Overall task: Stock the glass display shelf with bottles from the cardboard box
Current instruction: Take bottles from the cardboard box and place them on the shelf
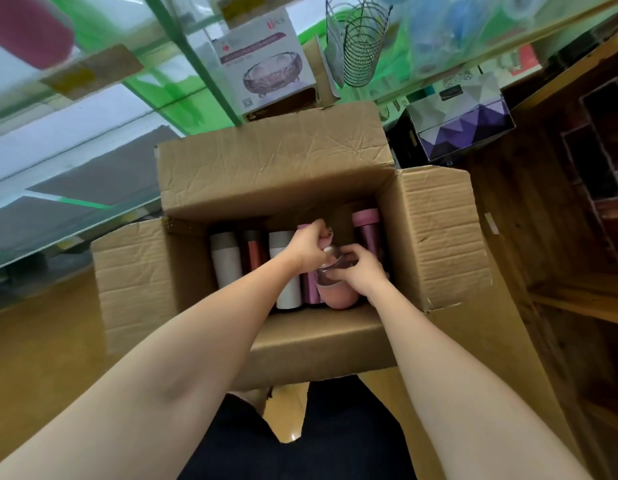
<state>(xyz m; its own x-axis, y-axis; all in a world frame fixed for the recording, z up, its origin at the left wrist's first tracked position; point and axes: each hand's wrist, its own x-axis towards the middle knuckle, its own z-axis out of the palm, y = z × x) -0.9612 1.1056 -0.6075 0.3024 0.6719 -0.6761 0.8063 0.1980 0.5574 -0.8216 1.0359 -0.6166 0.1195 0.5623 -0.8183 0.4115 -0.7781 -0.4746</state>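
Note:
An open cardboard box (276, 174) stands on the floor with several bottles lying inside: two white ones (226, 268), a red one (255, 252) and pink metallic ones (367, 230). Both my hands reach into the box. My right hand (361, 271) grips a pink bottle with a clear cap (337, 296) near its top. My left hand (312, 245) pinches the top end of the same bottle, fingers curled. The glass display shelf (75, 140) rises at the upper left, with a dark pink bottle (27, 29) blurred on it.
A bowl's printed carton (266, 64) and a wire rack (361, 43) stand behind the box. A purple patterned box (463, 119) sits at the right, beside wooden furniture (577, 202). The box flaps spread left and right over the yellow floor (41, 341).

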